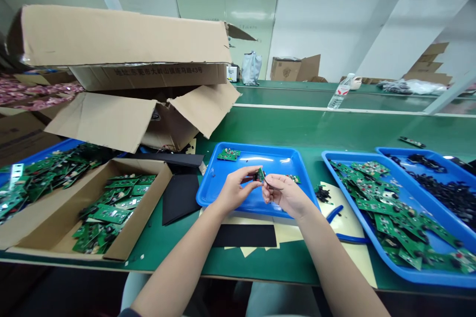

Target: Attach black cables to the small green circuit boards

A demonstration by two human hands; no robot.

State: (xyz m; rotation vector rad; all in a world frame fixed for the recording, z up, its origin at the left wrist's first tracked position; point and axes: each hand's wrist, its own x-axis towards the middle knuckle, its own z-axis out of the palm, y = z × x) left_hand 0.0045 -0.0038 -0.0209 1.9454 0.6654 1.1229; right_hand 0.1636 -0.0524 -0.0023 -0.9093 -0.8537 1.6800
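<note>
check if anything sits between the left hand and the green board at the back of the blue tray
Nothing visible does. Only the bare floor of the blue tray lies between the left hand and the green circuit board.

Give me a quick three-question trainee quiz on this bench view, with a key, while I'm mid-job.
1. What is the left hand holding above the blue tray?
2. Which is nearer the right hand: the blue-handled pliers or the open cardboard box?
3. True or false: black sheets lie to the left of the blue tray.

Key:
1. A small green circuit board
2. The blue-handled pliers
3. True
</note>
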